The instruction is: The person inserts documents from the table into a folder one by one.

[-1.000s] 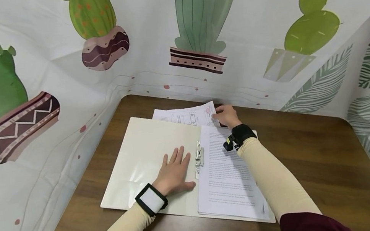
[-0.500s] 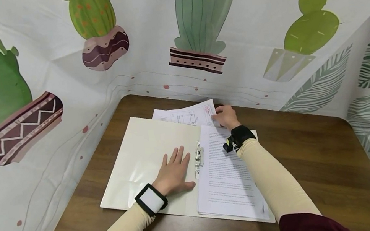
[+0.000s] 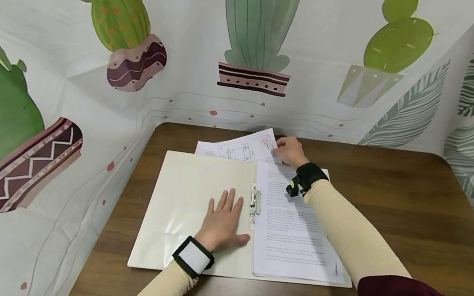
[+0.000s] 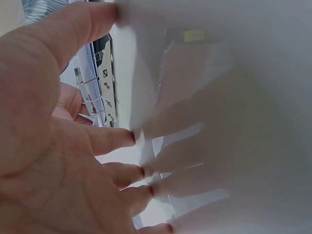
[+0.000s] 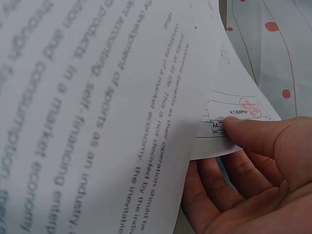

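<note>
An open white folder lies on the table, a metal binder clip mechanism along its spine. On its right half rests a stack of printed pages. My left hand presses on the inside of the left cover, fingers spread and straight; in the left wrist view its fingertips touch the glossy cover. Behind the folder, partly hidden by it, lies a drawing sheet with a red stamp. My right hand pinches the right edge of this sheet, thumb on top and fingers beneath, as the right wrist view shows.
The brown wooden table extends to the right of the folder. A white cloth printed with cacti hangs behind and to the left. Black bands with devices sit on both wrists.
The right hand keeps its hold on the drawing sheet, whose far corner has shifted slightly. The left hand stays flat on the cover, and the head view has tilted a little.
</note>
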The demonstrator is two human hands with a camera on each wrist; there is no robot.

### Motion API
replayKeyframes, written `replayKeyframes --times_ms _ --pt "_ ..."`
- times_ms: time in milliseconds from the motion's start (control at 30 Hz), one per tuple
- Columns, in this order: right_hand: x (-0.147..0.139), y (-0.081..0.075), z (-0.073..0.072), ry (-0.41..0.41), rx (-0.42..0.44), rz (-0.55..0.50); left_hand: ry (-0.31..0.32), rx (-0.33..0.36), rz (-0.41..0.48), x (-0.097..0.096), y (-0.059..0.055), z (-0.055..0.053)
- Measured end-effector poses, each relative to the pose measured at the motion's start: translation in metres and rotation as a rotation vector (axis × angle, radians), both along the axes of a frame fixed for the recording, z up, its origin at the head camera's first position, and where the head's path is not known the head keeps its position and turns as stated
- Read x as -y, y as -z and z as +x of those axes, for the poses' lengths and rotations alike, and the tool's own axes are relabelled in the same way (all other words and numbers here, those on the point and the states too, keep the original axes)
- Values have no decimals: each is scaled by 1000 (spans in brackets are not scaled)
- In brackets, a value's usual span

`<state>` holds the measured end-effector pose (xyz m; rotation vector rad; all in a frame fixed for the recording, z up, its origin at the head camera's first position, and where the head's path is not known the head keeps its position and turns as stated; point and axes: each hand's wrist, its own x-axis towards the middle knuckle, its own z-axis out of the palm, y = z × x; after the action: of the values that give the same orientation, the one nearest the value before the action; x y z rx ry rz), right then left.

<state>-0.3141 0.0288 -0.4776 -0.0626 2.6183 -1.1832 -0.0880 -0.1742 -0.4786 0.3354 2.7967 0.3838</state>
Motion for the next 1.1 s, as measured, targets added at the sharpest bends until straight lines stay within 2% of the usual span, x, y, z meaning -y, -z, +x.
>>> replayKeyframes --times_ms 367,833,1100 --pt "-1 0 1 -14 -39 -52 -1 -13 -7 -1 1 -1" --pt "-3 0 3 -13 -63 -79 0 11 -24 -2 2 -1" --pt "-4 -3 4 -37 -148 -88 5 6 -30 -2 1 -2"
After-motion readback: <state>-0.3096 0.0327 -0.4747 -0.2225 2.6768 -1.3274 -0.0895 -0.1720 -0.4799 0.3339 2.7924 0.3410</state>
